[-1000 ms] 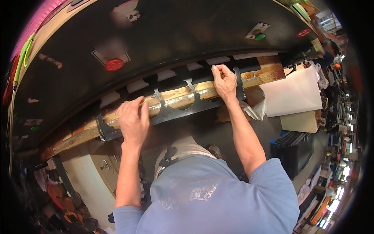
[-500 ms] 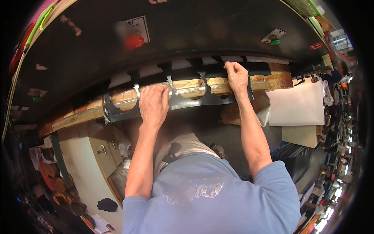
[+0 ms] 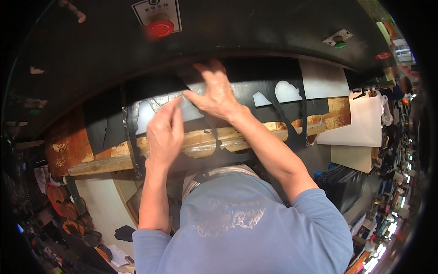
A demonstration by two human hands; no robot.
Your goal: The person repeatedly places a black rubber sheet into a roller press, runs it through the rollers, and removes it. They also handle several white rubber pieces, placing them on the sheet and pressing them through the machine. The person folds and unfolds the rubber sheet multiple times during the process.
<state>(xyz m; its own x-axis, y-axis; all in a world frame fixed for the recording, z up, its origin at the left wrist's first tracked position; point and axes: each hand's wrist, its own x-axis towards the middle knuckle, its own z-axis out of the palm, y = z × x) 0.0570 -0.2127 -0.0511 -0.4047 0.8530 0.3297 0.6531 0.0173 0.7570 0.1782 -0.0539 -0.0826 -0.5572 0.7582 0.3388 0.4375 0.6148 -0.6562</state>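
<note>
One pale cabinet [image 3: 96, 196] stands below the bench at your left, its inside hidden; at far right are a beige box [image 3: 350, 157] and a black plastic bundle [image 3: 340, 185], their contents also out of sight. Between them, a cut-out black sheet [image 3: 243, 91] lies across the wooden board [image 3: 338, 111] beneath the dark machine front and drapes over the near edge, white and wood showing through its openings. Your left hand [image 3: 163, 136], blurred, is at the sheet's left part, fingers bent and thumb close by; whether they grip anything, you cannot tell from this angle. Your right hand [image 3: 216, 93] is splayed, thumb stretched toward the left fingertips, the other fingers pointing up near the machine's lower edge and clasping nothing visible. Your left forearm rises nearly upright; your right slants up and leftward over the sheet, its elbow bent.
</note>
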